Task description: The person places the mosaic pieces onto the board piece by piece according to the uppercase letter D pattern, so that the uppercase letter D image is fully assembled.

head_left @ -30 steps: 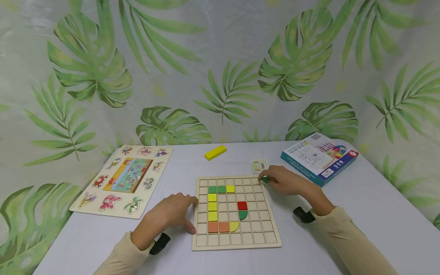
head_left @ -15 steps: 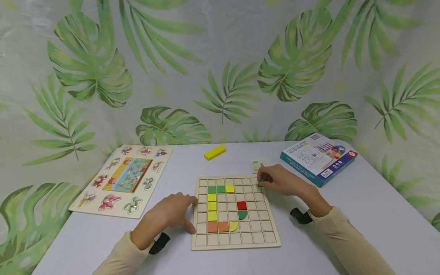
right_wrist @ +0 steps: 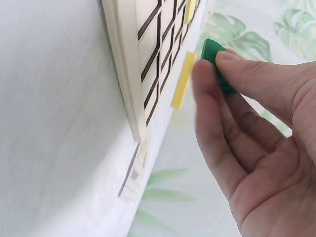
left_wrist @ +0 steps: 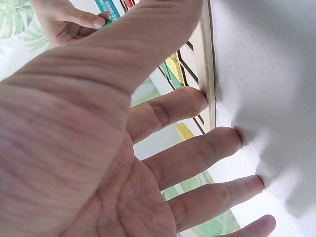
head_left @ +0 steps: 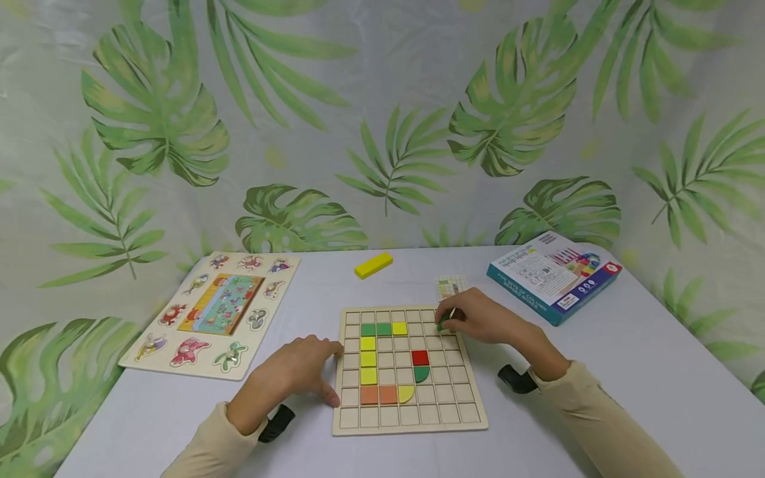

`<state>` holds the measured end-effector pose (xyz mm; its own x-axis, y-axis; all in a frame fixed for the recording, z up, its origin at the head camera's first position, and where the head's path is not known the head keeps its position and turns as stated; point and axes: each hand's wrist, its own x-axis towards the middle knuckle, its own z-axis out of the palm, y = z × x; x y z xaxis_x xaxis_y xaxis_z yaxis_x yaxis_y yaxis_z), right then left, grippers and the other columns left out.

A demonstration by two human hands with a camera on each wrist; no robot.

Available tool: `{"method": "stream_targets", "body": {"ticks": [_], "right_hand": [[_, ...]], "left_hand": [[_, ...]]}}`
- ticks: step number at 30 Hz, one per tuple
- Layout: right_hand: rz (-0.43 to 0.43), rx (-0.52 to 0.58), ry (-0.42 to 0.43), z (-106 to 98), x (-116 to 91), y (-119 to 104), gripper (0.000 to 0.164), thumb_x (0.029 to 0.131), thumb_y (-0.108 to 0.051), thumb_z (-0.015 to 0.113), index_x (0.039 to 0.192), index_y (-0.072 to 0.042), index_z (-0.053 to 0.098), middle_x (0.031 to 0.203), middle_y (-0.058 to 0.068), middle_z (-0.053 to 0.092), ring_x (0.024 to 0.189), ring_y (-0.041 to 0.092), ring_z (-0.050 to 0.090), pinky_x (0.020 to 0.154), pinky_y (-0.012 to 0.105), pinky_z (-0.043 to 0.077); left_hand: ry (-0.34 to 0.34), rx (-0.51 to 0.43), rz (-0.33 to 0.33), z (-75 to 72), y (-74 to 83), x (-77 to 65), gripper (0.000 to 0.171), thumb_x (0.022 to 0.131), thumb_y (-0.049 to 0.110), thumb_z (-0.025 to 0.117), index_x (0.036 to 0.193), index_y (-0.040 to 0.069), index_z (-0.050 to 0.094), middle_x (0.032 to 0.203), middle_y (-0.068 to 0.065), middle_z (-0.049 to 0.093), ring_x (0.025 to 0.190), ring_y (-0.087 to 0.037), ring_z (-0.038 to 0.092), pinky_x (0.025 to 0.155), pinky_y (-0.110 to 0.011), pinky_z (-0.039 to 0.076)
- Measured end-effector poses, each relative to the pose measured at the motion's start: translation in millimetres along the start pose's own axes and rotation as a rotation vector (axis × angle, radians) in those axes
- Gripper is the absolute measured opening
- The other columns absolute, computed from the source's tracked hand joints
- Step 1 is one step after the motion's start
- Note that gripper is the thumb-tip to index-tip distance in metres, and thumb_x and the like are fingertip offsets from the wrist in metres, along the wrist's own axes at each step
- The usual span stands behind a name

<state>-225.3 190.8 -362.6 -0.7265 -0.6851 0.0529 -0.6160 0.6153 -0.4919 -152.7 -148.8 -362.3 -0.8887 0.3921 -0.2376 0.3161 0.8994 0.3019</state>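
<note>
A wooden grid board (head_left: 391,421) lies flat on the white table. Green, yellow, red and orange tiles sit in some of its squares, among them a red square (head_left: 420,358) with a green quarter-round tile (head_left: 422,374) below it. Between thumb and forefinger, my right hand (head_left: 481,317) pinches a green tile (right_wrist: 217,64), held over the board's far right corner. My left hand (head_left: 299,368) rests at the board's left edge; its spread fingers (left_wrist: 192,153) touch the edge and the tablecloth.
Beyond the board lie a small pattern card (head_left: 451,285) and a yellow block (head_left: 374,265). A blue and white box (head_left: 552,275) stands at the back right. On the left lies a wooden picture puzzle (head_left: 215,315) with animal pieces.
My right hand has moved left with the green tile, from the board's right edge to over its far right squares. The left hand has stayed in place.
</note>
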Motion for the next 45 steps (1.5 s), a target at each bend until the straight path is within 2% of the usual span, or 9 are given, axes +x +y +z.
{"method": "stream_targets", "body": {"ticks": [8, 17, 19, 25, 32, 39, 45], "right_hand": [[-0.024, 0.028, -0.001, 3.9, 8.8, -7.7, 0.003, 0.092, -0.011, 0.072, 0.093, -0.009, 0.074, 0.092, -0.001, 0.074, 0.082, 0.007, 0.071, 0.078, 0.024, 0.057], [-0.038, 0.076, -0.070, 8.7, 24.9, -18.8, 0.027, 0.091, 0.006, 0.066, 0.117, -0.002, 0.064, 0.116, 0.015, 0.068, 0.099, 0.021, 0.071, 0.086, 0.028, 0.058], [-0.024, 0.088, -0.074, 10.6, 28.4, -20.4, 0.027, 0.090, 0.005, 0.068, 0.116, -0.001, 0.062, 0.113, 0.014, 0.068, 0.097, 0.019, 0.071, 0.085, 0.026, 0.057], [-0.009, 0.067, -0.063, 13.3, 35.4, -21.9, 0.017, 0.087, -0.004, 0.076, 0.101, -0.005, 0.066, 0.094, 0.000, 0.070, 0.086, 0.010, 0.067, 0.078, 0.022, 0.056], [-0.019, 0.046, -0.080, 22.2, 38.7, -20.0, 0.013, 0.085, -0.004, 0.078, 0.092, -0.008, 0.067, 0.087, -0.002, 0.071, 0.081, 0.008, 0.066, 0.074, 0.021, 0.055], [-0.009, -0.008, -0.073, 26.9, 38.3, -24.2, 0.011, 0.085, -0.004, 0.078, 0.091, -0.010, 0.070, 0.086, -0.002, 0.070, 0.079, 0.008, 0.065, 0.074, 0.023, 0.054], [-0.037, -0.062, -0.107, 27.3, 34.5, -27.0, 0.011, 0.087, -0.007, 0.076, 0.099, -0.006, 0.076, 0.091, 0.001, 0.074, 0.079, 0.007, 0.063, 0.073, 0.023, 0.053]], "left_hand": [[-0.003, -0.001, -0.003, 1.2, -0.1, -1.3, 0.078, 0.058, 0.037, 0.097, 0.125, 0.012, 0.066, 0.115, -0.012, 0.069, 0.108, -0.033, 0.063, 0.093, -0.053, 0.051], [0.002, 0.002, -0.004, -0.3, 0.3, -0.5, 0.077, 0.058, 0.036, 0.097, 0.125, 0.012, 0.066, 0.114, -0.012, 0.069, 0.105, -0.032, 0.063, 0.092, -0.053, 0.051], [0.003, 0.003, -0.002, -0.4, 0.5, -0.1, 0.075, 0.059, 0.036, 0.097, 0.124, 0.012, 0.067, 0.114, -0.012, 0.069, 0.105, -0.032, 0.063, 0.092, -0.052, 0.051], [0.005, 0.002, -0.009, -0.9, 1.5, 1.0, 0.073, 0.059, 0.034, 0.097, 0.122, 0.013, 0.067, 0.112, -0.011, 0.069, 0.103, -0.031, 0.062, 0.092, -0.052, 0.050], [-0.003, 0.001, -0.010, -0.3, 1.7, 1.5, 0.074, 0.059, 0.034, 0.097, 0.123, 0.013, 0.067, 0.114, -0.011, 0.068, 0.106, -0.032, 0.062, 0.093, -0.053, 0.050], [-0.003, 0.002, -0.011, -0.2, 1.9, 1.0, 0.076, 0.059, 0.036, 0.097, 0.125, 0.013, 0.066, 0.116, -0.012, 0.068, 0.108, -0.033, 0.062, 0.095, -0.053, 0.049], [-0.003, 0.000, -0.017, -0.9, 1.5, 0.6, 0.076, 0.059, 0.036, 0.096, 0.125, 0.012, 0.066, 0.116, -0.012, 0.068, 0.107, -0.032, 0.061, 0.095, -0.053, 0.049]]}}
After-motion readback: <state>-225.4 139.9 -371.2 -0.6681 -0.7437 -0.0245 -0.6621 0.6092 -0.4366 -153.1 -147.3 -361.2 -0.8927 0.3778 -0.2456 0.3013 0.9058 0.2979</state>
